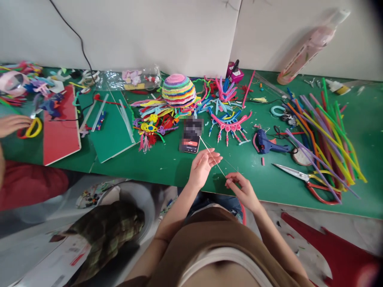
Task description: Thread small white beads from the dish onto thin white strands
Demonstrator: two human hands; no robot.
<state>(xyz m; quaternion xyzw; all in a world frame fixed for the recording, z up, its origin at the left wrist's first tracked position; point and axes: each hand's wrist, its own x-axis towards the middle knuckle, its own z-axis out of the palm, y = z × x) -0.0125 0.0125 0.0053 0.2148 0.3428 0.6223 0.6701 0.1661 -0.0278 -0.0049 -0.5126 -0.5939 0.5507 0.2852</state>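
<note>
In front of my body at the table edge, my right hand point(241, 188) pinches the lower end of a thin white strand point(220, 169). The strand runs straight up and left towards a phone point(190, 135). Its exact kind, string or wire, is unclear. My left hand point(202, 166) is beside the strand with fingers loosely spread and half bent. The strand crosses at those fingers; a grip on it does not show. A second, fainter strand point(229, 164) slants down near my right fingertips. Behind the phone rests a striped pipe-cleaner hat point(178, 91) among colourful pipe-cleaner pieces point(154, 119).
Pink beaded pieces point(230, 125), a blue glue gun point(266, 143), large scissors point(299, 173) and a pipe-cleaner bundle point(332, 135) lie rightward. A bottle point(308, 52) leans at the back wall. Leftward are green point(109, 135) and red point(61, 131) boards and another person's hand point(14, 124) near yellow-handled scissors point(34, 128).
</note>
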